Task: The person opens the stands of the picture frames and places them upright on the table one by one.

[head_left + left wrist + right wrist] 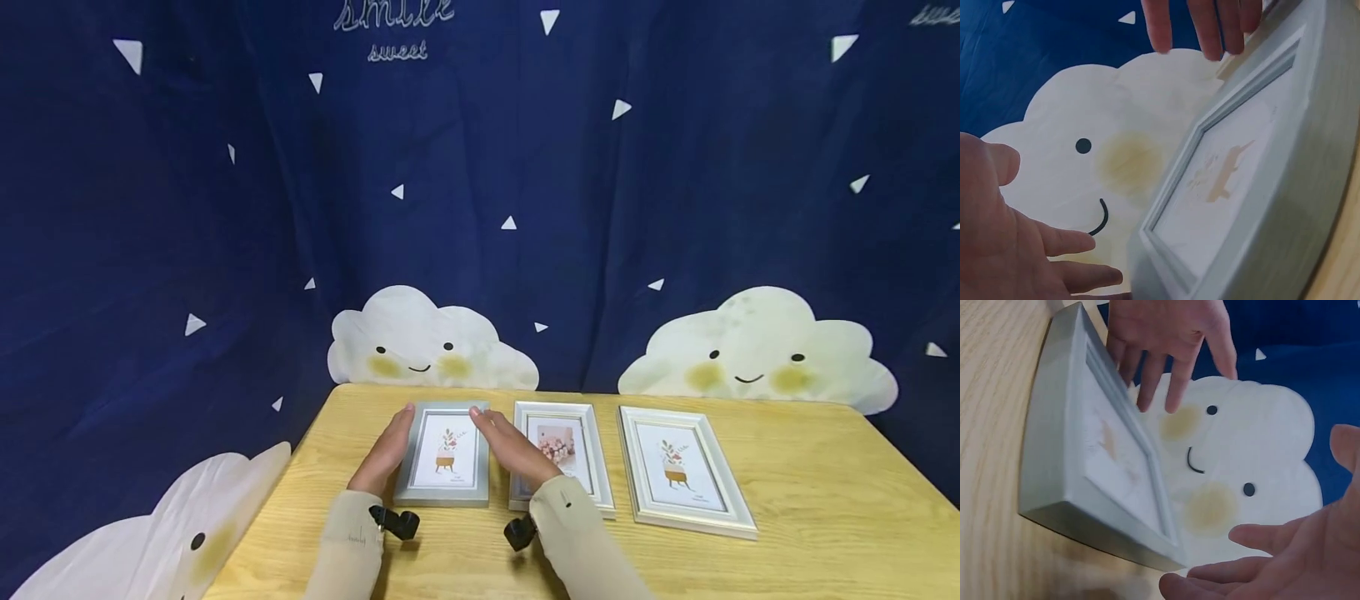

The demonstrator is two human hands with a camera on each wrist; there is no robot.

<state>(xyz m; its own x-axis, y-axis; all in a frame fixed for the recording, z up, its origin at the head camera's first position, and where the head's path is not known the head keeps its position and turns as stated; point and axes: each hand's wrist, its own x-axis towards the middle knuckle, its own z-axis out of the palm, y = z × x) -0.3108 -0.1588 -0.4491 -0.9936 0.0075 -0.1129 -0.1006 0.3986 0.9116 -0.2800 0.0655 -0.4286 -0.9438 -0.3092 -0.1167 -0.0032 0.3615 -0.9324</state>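
Observation:
A grey picture frame (pixel 441 502) lies flat on the wooden table, its picture showing a plant in an orange-brown stool-like pot. My left hand (pixel 386 454) is along its left side, and my right hand (pixel 517 450) is at its right side. Both palms face inward with the fingers fairly straight. In the left wrist view, the left hand (pixel 1010 231) has its fingers spread near the frame's edge. The right hand (pixel 1285 550) reaches close to a frame corner in the right wrist view. Whether either hand touches the frame, I cannot tell.
A silvery-white frame (pixel 603 467) with a pink flower picture lies partly beneath my right forearm in the head view. Farther right is another white frame (pixel 738 492) with a plant picture. A dark blue curtain (pixel 480 150) with smiling clouds hangs behind the table (pixel 825 483).

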